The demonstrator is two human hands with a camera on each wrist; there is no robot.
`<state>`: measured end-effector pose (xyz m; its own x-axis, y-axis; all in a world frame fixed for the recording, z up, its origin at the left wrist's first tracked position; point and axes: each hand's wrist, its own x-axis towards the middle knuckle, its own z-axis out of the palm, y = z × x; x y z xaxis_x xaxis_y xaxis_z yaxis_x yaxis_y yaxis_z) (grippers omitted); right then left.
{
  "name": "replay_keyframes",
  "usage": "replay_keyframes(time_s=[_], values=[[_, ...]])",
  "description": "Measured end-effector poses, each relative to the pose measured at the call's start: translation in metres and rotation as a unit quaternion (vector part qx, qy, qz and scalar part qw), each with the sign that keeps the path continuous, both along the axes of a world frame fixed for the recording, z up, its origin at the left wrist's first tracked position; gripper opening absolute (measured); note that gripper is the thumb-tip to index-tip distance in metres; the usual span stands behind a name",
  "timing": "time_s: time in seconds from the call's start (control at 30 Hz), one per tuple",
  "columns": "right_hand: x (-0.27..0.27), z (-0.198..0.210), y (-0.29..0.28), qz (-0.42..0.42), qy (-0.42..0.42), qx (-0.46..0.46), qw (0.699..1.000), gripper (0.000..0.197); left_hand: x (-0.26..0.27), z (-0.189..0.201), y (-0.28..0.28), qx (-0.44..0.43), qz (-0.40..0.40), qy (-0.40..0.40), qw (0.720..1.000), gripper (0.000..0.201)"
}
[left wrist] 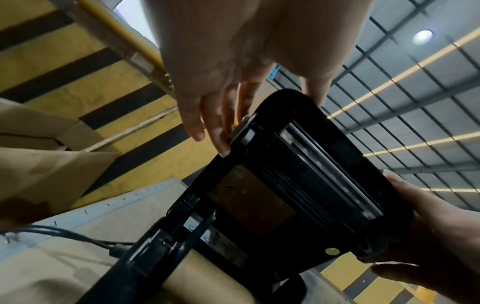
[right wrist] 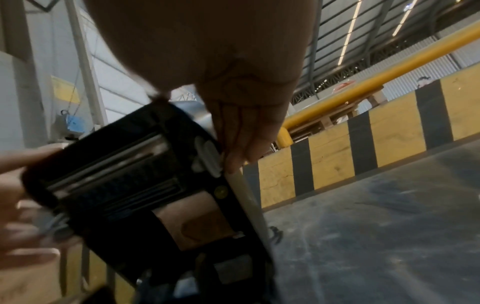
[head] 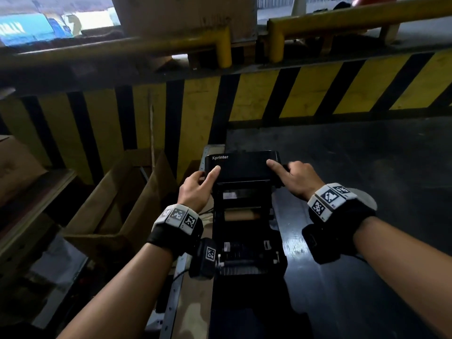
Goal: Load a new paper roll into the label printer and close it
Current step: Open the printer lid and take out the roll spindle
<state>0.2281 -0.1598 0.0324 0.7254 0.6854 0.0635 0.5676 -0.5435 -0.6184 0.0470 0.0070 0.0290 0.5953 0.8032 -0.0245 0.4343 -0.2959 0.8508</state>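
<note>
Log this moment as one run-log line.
printer lid: open | left hand: holds lid | right hand: holds lid | brown roll: in bay

In the head view the raised lid (head: 241, 167) hides the fingers of the left hand (head: 195, 189) and right hand (head: 297, 178) that reach behind its edges. The paper roll (head: 241, 214) shows only as a tan strip inside the label printer (head: 247, 241), whose near end runs off the bottom edge. The right wrist view is blurred, so the grip there is perhaps only fingertip contact.
</note>
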Motion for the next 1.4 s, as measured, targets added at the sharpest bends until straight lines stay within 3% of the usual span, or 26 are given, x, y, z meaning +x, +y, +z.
replay_keyframes(time_s=[0.1, 0.23, 0.4, 0.53, 0.6, 0.67, 0.73, 0.8, 0.87, 0.97, 1.1, 1.23, 1.4], values=[[0.008, 0.003, 0.017, -0.026, 0.057, 0.047, 0.997, 0.063, 0.006, -0.008, 0.012, -0.027, 0.015, -0.051, 0.998, 0.059], [0.017, -0.006, 0.023, 0.001, 0.090, 0.132, 0.987, 0.037, 0.016, -0.018, 0.026, -0.103, 0.002, -0.109, 0.989, 0.067], [0.025, -0.025, 0.033, 0.006, 0.128, 0.179, 0.976, 0.042, 0.025, -0.017, 0.028, -0.126, 0.004, -0.133, 0.983, 0.062], [0.030, -0.031, 0.039, 0.019, 0.151, 0.186, 0.971, 0.043, 0.028, -0.022, 0.031, -0.101, -0.053, -0.123, 0.986, 0.025], [0.032, -0.031, 0.038, 0.030, 0.157, 0.174, 0.972, 0.043, 0.028, -0.029, 0.034, -0.079, -0.072, -0.100, 0.989, 0.033], [0.035, -0.041, 0.034, 0.034, 0.157, 0.145, 0.976, 0.046, 0.025, -0.038, 0.036, -0.074, -0.083, -0.077, 0.991, 0.056], [0.033, -0.052, 0.027, 0.039, 0.140, 0.082, 0.986, 0.060, 0.016, -0.049, 0.035, -0.079, -0.076, -0.046, 0.993, 0.084], [0.022, -0.064, 0.019, 0.062, 0.127, 0.008, 0.990, 0.061, 0.003, -0.057, 0.028, -0.082, -0.081, -0.001, 0.993, 0.096], [0.006, -0.076, 0.012, 0.098, 0.096, -0.053, 0.989, 0.047, -0.007, -0.064, 0.019, -0.061, -0.111, 0.044, 0.991, 0.083], [-0.013, -0.095, 0.007, 0.159, 0.035, -0.108, 0.981, 0.049, -0.015, -0.077, 0.004, 0.006, -0.156, 0.126, 0.980, 0.057], [-0.029, -0.102, 0.010, 0.139, -0.006, -0.182, 0.973, 0.062, -0.015, -0.090, -0.003, 0.076, -0.165, 0.189, 0.965, 0.058], [-0.042, -0.093, 0.013, 0.136, 0.006, -0.175, 0.975, 0.060, -0.010, -0.089, -0.013, 0.084, -0.153, 0.186, 0.967, 0.056], [-0.046, -0.060, 0.007, 0.137, 0.032, -0.110, 0.984, 0.051, -0.013, -0.060, -0.023, 0.090, -0.135, 0.114, 0.980, 0.054]])
